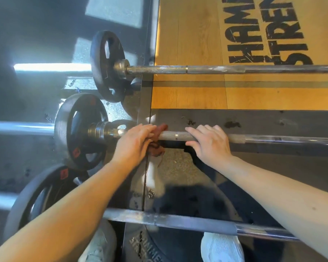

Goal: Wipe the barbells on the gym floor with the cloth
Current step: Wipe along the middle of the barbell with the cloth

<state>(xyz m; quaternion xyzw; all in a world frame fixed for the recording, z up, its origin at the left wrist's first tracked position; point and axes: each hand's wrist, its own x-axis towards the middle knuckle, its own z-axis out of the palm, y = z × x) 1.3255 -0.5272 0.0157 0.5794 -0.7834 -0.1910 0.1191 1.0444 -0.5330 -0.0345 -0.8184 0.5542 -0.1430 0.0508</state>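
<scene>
Step in hand: You are wiping the middle grey steel barbell (170, 135), working at the end of its shaft beside the collar.
Left hand: Your left hand (135, 141) is closed over the reddish-brown cloth (161, 128) and presses it round the shaft.
Right hand: Your right hand (206, 143) lies on the same shaft just beside the left. Its fingers are draped over the top and the thumb sits on the near side. It steadies the bar and carries no cloth.
Cloth: It is bunched on the shaft under your left fingers. One end shows past the fingertips and a tail hangs below the bar.
Plate: A black round weight plate (80, 129) sits on the sleeve, outboard of your left hand.
Far bar: A mottled, worn steel barbell (216, 69) lies beyond both hands, across the yellow wooden platform (187, 44).
Near bar: A third steel barbell (178, 221) lies under your forearms, between the hands and your white shoe (221, 246).
Floor: Dark rubber flooring (272, 123) runs under the middle bar.
Progress: This looks like mid-task. You cannot tell from here which of the bars is already clean.
Next move: Draw the cloth along the shaft toward your right hand. That hand must first lift or shift further along. Grip snugly so the cloth bites into the knurling.
</scene>
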